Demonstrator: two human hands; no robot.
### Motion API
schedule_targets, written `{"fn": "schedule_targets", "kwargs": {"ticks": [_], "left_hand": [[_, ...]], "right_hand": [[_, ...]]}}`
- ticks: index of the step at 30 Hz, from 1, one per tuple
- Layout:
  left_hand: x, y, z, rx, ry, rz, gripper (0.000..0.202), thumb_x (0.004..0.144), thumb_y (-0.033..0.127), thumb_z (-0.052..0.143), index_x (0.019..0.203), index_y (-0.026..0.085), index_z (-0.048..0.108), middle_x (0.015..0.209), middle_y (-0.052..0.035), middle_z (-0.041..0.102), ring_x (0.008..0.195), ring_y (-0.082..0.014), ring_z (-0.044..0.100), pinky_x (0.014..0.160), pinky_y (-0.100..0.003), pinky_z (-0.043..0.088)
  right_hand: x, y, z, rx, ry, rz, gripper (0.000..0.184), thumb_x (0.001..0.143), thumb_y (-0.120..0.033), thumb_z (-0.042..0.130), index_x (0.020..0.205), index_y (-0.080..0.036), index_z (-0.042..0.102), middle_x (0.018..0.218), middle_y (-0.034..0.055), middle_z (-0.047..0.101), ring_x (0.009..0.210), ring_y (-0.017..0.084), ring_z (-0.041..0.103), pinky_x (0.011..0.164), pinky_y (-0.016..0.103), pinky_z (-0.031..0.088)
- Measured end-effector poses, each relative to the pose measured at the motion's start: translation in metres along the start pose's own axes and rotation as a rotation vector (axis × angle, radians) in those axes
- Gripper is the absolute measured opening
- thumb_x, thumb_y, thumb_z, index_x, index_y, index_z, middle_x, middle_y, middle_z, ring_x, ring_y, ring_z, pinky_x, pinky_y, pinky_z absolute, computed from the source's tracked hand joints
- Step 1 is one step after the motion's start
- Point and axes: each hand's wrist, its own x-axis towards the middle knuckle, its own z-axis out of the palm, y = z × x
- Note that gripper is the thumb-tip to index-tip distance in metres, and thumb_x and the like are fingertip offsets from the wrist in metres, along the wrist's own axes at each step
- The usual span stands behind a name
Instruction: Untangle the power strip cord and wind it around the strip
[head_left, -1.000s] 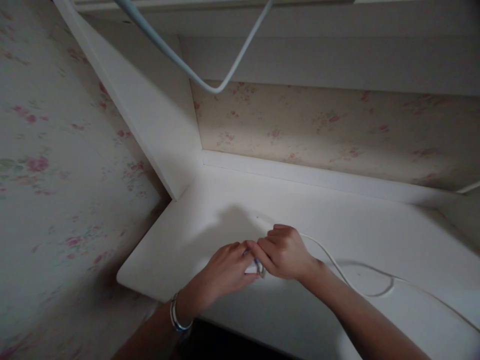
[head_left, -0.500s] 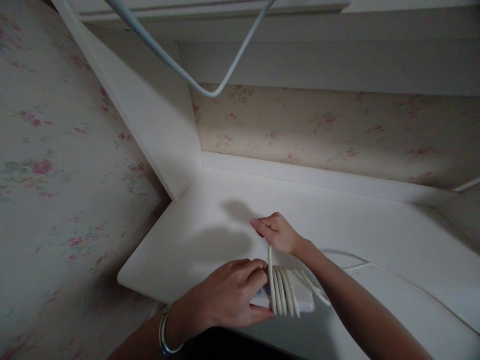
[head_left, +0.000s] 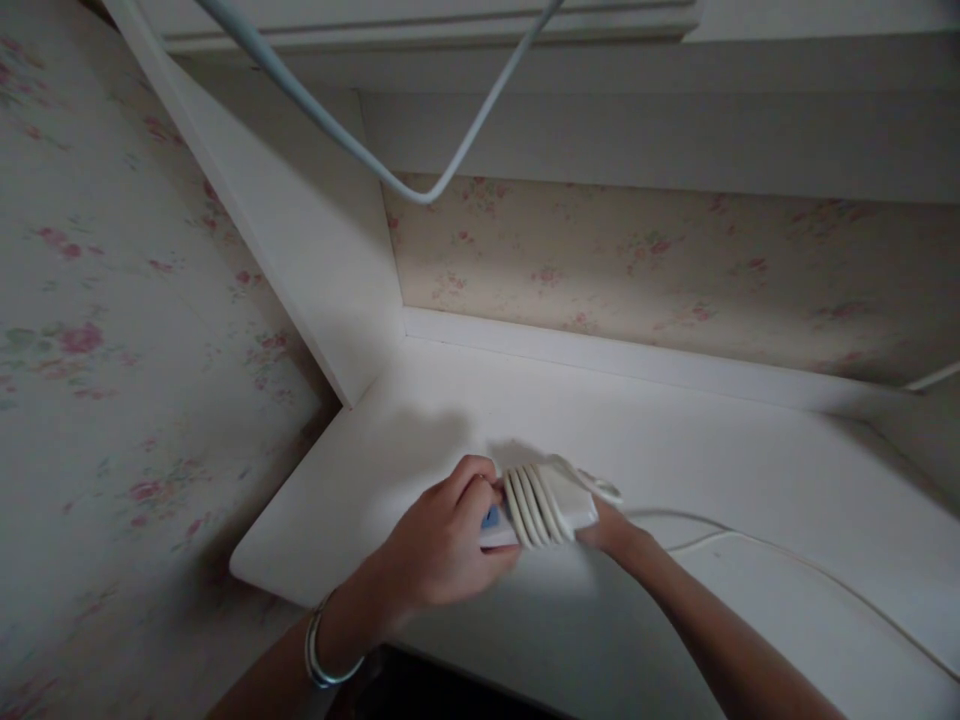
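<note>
My left hand [head_left: 442, 535] is closed around one end of a white power strip [head_left: 579, 508] that has a blue socket face by the fingers. Several turns of cream cord [head_left: 534, 508] lie side by side around the strip's middle, and a folded length of cord sticks out at its right end. Behind and below that right end is my right hand [head_left: 600, 532]. Its fingers are hidden by the strip, so their grip does not show. The strip is held up over the white desk [head_left: 480, 385].
A pale cable [head_left: 427, 195] hangs in a loop from above, in front of the upper shelf [head_left: 600, 135]. To the right, a thin cord [head_left: 817, 570] trails across the desk. An upright side panel [head_left: 300, 220] and flowered wall [head_left: 112, 480] bound the left.
My right hand has passed from above the strip, where it pinched the cord, to behind and below it. My left hand has lifted and tilted the strip.
</note>
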Motion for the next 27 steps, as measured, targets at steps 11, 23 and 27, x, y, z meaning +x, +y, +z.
{"fn": "schedule_targets", "kwargs": {"ticks": [11,23,27], "left_hand": [[0.017,-0.028,0.047,0.089,0.083,-0.195,0.029,0.084,0.036,0.06,0.103,0.019,0.047,0.114,-0.0082,0.049,0.097,-0.0223,0.06,0.083,-0.038,0.052],[0.006,-0.039,0.042,-0.259,0.085,-0.254,0.037,0.072,0.013,0.06,0.107,0.021,0.052,0.109,-0.0046,0.051,0.096,-0.0165,0.056,0.086,-0.031,0.049],[0.003,-0.036,0.036,-0.143,0.0,-0.204,0.039,0.076,0.018,0.058,0.114,0.026,0.053,0.116,-0.0043,0.051,0.096,-0.0175,0.059,0.087,-0.032,0.05]], "right_hand": [[-0.024,-0.052,-0.036,-0.246,0.043,-0.043,0.046,0.098,-0.038,0.031,0.071,-0.017,0.062,0.057,0.0057,0.065,0.046,0.015,0.057,0.05,0.028,0.021],[0.002,-0.056,-0.061,-0.283,0.354,-0.295,0.043,0.095,-0.029,0.045,0.056,-0.016,0.056,0.047,0.0012,0.057,0.046,0.009,0.047,0.058,0.031,0.022],[0.014,-0.052,-0.071,-0.306,0.395,-0.369,0.043,0.094,-0.031,0.045,0.055,-0.017,0.057,0.048,0.0008,0.057,0.047,0.01,0.047,0.059,0.03,0.024]]}}
